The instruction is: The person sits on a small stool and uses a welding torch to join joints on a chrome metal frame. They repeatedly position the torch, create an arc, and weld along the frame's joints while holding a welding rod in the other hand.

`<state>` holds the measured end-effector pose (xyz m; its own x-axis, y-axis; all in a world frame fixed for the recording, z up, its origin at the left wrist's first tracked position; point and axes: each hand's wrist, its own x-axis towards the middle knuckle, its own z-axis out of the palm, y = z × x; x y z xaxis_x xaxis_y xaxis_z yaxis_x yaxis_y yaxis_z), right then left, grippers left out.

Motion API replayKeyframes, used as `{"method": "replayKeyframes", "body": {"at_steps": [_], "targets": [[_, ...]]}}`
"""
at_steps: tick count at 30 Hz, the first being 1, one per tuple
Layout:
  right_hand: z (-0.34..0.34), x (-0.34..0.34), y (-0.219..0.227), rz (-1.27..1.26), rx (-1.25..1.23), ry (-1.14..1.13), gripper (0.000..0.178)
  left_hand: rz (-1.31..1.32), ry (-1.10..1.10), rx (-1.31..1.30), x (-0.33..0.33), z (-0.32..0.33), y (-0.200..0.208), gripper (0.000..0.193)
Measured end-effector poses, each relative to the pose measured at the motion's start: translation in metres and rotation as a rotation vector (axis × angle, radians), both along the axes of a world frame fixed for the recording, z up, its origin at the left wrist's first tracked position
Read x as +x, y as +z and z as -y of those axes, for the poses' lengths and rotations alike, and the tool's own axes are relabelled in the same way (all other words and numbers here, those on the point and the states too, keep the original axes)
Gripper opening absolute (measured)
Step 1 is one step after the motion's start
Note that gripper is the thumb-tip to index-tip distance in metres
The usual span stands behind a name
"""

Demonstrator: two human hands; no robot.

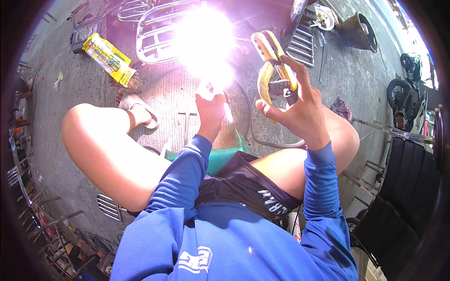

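Observation:
My right hand (300, 110) is closed round a worn yellow welding electrode holder (268, 70), its jaws raised away from me. From the jaws a thin rod runs left into an intense white glare (205, 40). Just below that glare my left hand (212, 108) is closed with its fingers curled; overexposure hides what it grips. The point where the rod ends is also lost in the light. Beyond the glare, a bare metal frame of bent tubes (146, 35) lies partly washed out.
A yellow packet of welding rods (108, 60) lies at far left. A green plastic stool (220, 159) is beneath me. A cable (262, 143) curves across the concrete floor. At far right are a dark bucket-like vessel (358, 32) and a motorcycle (404, 96); black panels (398, 206) stand nearer.

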<state>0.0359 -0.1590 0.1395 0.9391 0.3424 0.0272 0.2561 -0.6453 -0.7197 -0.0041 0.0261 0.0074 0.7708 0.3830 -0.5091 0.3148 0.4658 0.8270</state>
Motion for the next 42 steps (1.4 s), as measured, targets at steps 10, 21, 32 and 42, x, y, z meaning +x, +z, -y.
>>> {"method": "replayKeyframes", "body": {"at_steps": [10,21,32,42], "targets": [[0.0003,0.0018,-0.0018,-0.002,-0.027,0.010,0.099,-0.013,-0.033,0.076,0.0029,-0.0019,-0.0008,0.017],[-0.0015,0.0035,-0.0057,0.069,0.008,0.043,0.100,-0.011,-0.015,0.072,0.0036,0.0004,-0.0026,0.013],[0.0009,0.0045,-0.0070,0.085,-0.069,0.058,0.102,-0.047,-0.017,0.070,0.0028,-0.0009,0.0001,0.019],[-0.0011,0.0053,-0.0049,0.039,-0.105,0.042,0.103,-0.017,-0.004,0.036,0.0033,-0.0022,0.0025,0.018]]}}
